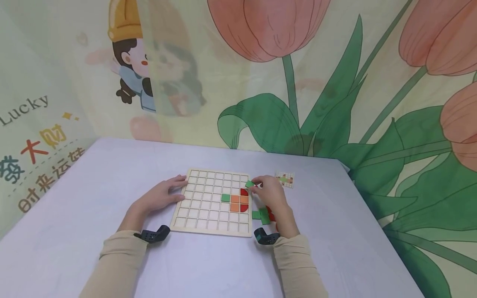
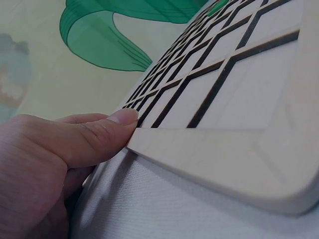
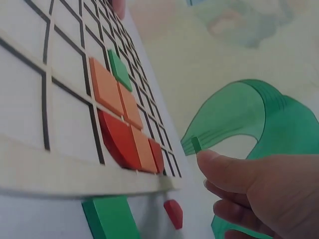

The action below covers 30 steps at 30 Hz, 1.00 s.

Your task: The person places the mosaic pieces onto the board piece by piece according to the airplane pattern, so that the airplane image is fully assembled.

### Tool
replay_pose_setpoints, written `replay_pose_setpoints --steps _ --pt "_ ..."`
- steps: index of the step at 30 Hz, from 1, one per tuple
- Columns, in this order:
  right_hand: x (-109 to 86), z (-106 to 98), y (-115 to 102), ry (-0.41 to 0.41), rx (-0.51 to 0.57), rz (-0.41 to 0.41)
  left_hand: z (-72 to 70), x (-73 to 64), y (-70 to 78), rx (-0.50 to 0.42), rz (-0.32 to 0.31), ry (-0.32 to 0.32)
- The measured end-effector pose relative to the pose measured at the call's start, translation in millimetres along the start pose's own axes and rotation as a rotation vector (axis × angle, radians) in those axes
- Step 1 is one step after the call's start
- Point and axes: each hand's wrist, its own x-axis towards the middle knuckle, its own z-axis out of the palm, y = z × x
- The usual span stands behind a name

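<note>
A wooden grid board (image 1: 203,227) lies on the table. Straight fingers of my left hand (image 1: 160,194) rest along its left edge, and the thumb (image 2: 107,137) touches the rim. Between thumb and fingertips my right hand (image 1: 271,190) pinches a green tile (image 1: 249,184), held up over the board's right edge. Seated in the grid are a green square (image 1: 225,198), several orange squares (image 1: 234,207) and red rounded pieces (image 1: 244,208). In the right wrist view the held tile (image 3: 196,144) shows only as a thin edge above the thumb.
Loose green tiles (image 1: 263,216) and red pieces (image 1: 270,213) lie right of the board, partly behind the right wrist. A small pattern card (image 1: 286,179) lies beyond the right hand. A printed curtain (image 1: 179,124) hangs behind the white table (image 1: 208,265).
</note>
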Motion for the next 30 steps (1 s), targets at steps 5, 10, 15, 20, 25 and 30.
replay_pose_setpoints --steps 5,10,15,20,25,30 --pt "1.7 0.0 -16.3 -0.068 -0.017 -0.072 -5.0 -0.2 0.0 0.000 -0.007 0.005" --pt "-3.2 0.5 -26.5 -0.141 -0.002 -0.122 -4.7 -0.7 -2.9 -0.004 0.000 0.007" --pt "-11.7 2.2 -30.7 -0.225 0.001 -0.186 -0.8 -0.2 -5.2 -0.006 0.008 -0.001" --pt "-15.6 6.8 -33.0 -0.265 0.008 -0.256 0.7 -0.5 -3.2 0.001 -0.002 0.009" --pt "-16.7 10.8 -35.4 -0.287 -0.008 -0.295 1.5 -1.6 0.5 -0.009 -0.011 0.004" --pt "-18.2 14.2 -38.2 -0.274 -0.053 -0.322 2.0 -1.1 1.9 0.003 -0.019 0.006"
